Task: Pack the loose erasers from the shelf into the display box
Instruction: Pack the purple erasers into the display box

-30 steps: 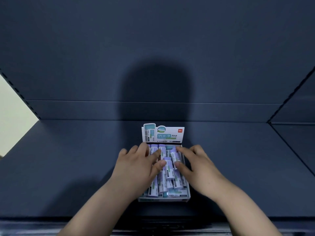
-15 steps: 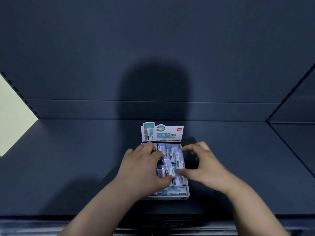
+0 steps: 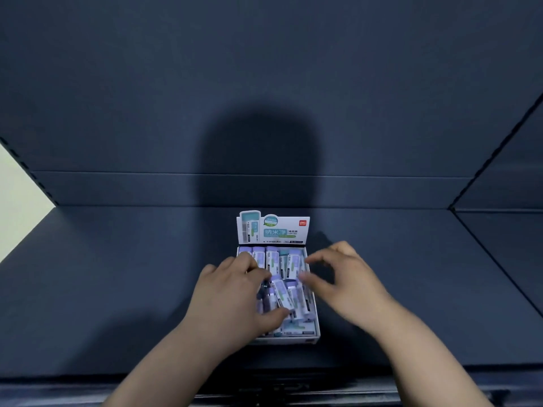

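Head view: dark blue shelf [image 3: 117, 289] is filling the frame, back panel [image 3: 264, 69] rising behind.
Box: display box [image 3: 288, 339] is sitting lower centre, erasers [image 3: 271, 259] lying inside.
Left hand [image 3: 232, 301]: curling round erasers.
Right hand [image 3: 349, 283]: hovering over the box's right edge, fingers bent, gripping nothing.

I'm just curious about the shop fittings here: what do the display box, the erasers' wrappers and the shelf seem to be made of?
Display box: thin white printed card, judging by its folded upright flap.
Erasers: printed sleeves, probably paper, over lilac or teal tips; the tip material is unclear.
Shelf: smooth, matt, dark blue, likely painted metal.
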Motion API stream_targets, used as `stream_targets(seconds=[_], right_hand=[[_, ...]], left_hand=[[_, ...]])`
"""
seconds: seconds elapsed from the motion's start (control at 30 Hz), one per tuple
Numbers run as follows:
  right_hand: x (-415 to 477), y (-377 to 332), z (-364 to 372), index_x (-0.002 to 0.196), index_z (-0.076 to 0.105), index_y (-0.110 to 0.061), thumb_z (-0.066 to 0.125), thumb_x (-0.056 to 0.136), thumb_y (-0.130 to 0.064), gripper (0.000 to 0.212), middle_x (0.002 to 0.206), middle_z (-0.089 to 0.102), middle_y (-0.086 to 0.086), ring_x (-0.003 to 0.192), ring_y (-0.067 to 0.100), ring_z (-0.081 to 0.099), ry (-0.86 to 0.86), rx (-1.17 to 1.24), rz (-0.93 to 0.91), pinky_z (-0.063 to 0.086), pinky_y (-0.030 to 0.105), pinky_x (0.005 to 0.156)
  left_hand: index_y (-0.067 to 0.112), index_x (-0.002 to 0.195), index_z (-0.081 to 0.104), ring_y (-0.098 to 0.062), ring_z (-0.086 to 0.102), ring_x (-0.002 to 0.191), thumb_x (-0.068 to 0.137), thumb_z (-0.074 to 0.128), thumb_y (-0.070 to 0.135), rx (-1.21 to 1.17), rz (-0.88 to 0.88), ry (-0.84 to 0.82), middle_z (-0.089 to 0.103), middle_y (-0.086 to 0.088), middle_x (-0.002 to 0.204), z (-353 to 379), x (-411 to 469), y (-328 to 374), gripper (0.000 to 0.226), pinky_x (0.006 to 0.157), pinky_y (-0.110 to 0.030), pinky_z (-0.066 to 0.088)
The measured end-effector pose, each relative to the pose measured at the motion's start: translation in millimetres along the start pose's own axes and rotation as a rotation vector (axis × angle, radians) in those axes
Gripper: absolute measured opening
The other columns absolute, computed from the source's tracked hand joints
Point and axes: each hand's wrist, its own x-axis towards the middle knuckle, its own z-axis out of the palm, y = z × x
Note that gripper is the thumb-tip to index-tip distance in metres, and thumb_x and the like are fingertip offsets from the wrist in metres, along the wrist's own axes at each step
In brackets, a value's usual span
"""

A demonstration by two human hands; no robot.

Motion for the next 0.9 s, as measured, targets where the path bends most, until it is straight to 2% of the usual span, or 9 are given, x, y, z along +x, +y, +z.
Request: stream_targets(seconds=[0.07, 0.23, 0.3, 0.37, 0.53, 0.67, 0.73, 0.83, 0.9], right_hand=[[12.7, -14.1, 1.3, 0.095, 0.063, -0.033, 0.057, 0.082, -0.054, 0.025, 0.101, 0.046, -0.012, 0.097, 0.010, 0.055, -0.006, -0.169, 0.111, 0.047, 0.029, 0.083], [33.7, -32.8, 15.6, 0.094, 0.062, -0.022, 0.053, 0.079, -0.063, 0.045, 0.108, 0.050, -0.003, 0.098, 0.019, 0.057, -0.103, -0.414, 0.217, 0.047, 0.030, 0.075], [38.0, -32.5, 22.1, 0.081, 0.058, -0.020, 0.050, 0.078, -0.062, 0.043, 0.104, 0.057, -0.001, 0.091, 0.020, 0.059, -0.104, -0.439, 0.223, 0.044, 0.028, 0.067], [39.9, -32.7, 24.9, 0.071, 0.051, -0.022, 0.049, 0.077, -0.058, 0.036, 0.099, 0.061, 0.000, 0.085, 0.020, 0.060, -0.097, -0.431, 0.234, 0.041, 0.027, 0.063], [38.1, -31.6, 21.1, 0.084, 0.063, -0.024, 0.053, 0.078, -0.052, 0.030, 0.105, 0.055, -0.004, 0.091, 0.019, 0.060, -0.051, -0.317, 0.292, 0.043, 0.027, 0.070], [34.8, -31.3, 22.7, 0.068, 0.055, -0.027, 0.052, 0.083, -0.057, 0.033, 0.101, 0.053, -0.004, 0.088, 0.017, 0.059, -0.039, -0.277, 0.250, 0.042, 0.027, 0.070], [33.8, -28.5, 21.3, 0.066, 0.052, -0.029, 0.051, 0.084, -0.059, 0.035, 0.098, 0.051, -0.006, 0.087, 0.016, 0.058, -0.034, -0.278, 0.224, 0.040, 0.026, 0.069], [28.8, -16.0, 10.3, 0.082, 0.062, -0.034, 0.053, 0.082, -0.060, 0.027, 0.090, 0.047, -0.010, 0.084, 0.012, 0.055, 0.013, -0.196, 0.147, 0.040, 0.026, 0.070], [21.7, -3.1, -1.1, 0.096, 0.065, -0.037, 0.063, 0.074, -0.060, 0.031, 0.090, 0.047, -0.012, 0.085, 0.006, 0.053, -0.026, -0.050, 0.062, 0.043, 0.025, 0.077]], left_hand=[[0.033, 0.082, 0.071, -0.007, 0.056, 0.064, 0.057, 0.042, 0.077, -0.012, 0.001, 0.022, 0.052, 0.014, 0.075, 3.0, -1.9, 0.1, 0.058, 0.057, -0.026, 0.038], [0.034, 0.088, 0.070, -0.008, 0.056, 0.067, 0.058, 0.044, 0.075, -0.031, -0.019, 0.028, 0.052, 0.014, 0.078, 5.9, -8.1, 0.9, 0.057, 0.058, -0.027, 0.040], [0.034, 0.089, 0.070, -0.009, 0.057, 0.068, 0.057, 0.045, 0.075, -0.039, -0.028, 0.031, 0.053, 0.014, 0.079, 6.7, -8.5, 0.7, 0.058, 0.059, -0.027, 0.040], [0.034, 0.089, 0.070, -0.009, 0.056, 0.068, 0.057, 0.045, 0.075, -0.037, -0.034, 0.028, 0.052, 0.013, 0.079, 7.1, -8.7, 1.1, 0.058, 0.059, -0.027, 0.039], [0.034, 0.087, 0.070, -0.009, 0.056, 0.069, 0.058, 0.044, 0.075, -0.053, -0.042, 0.041, 0.052, 0.014, 0.079, 8.3, -9.9, 1.1, 0.057, 0.059, -0.028, 0.042], [0.032, 0.084, 0.070, -0.010, 0.057, 0.068, 0.058, 0.044, 0.075, -0.053, -0.040, 0.056, 0.052, 0.013, 0.078, 8.4, -9.7, 1.7, 0.056, 0.058, -0.028, 0.042], [0.033, 0.083, 0.070, -0.010, 0.057, 0.068, 0.058, 0.044, 0.075, -0.057, -0.040, 0.051, 0.052, 0.013, 0.077, 8.0, -9.1, 2.0, 0.056, 0.058, -0.028, 0.042], [0.033, 0.084, 0.069, -0.009, 0.057, 0.068, 0.058, 0.044, 0.077, -0.065, -0.042, 0.041, 0.051, 0.014, 0.078, 8.5, -9.1, 1.5, 0.057, 0.059, -0.028, 0.043], [0.033, 0.086, 0.069, -0.009, 0.056, 0.069, 0.059, 0.044, 0.077, -0.065, -0.043, 0.042, 0.051, 0.014, 0.079, 8.8, -9.2, 0.9, 0.057, 0.059, -0.029, 0.043]])
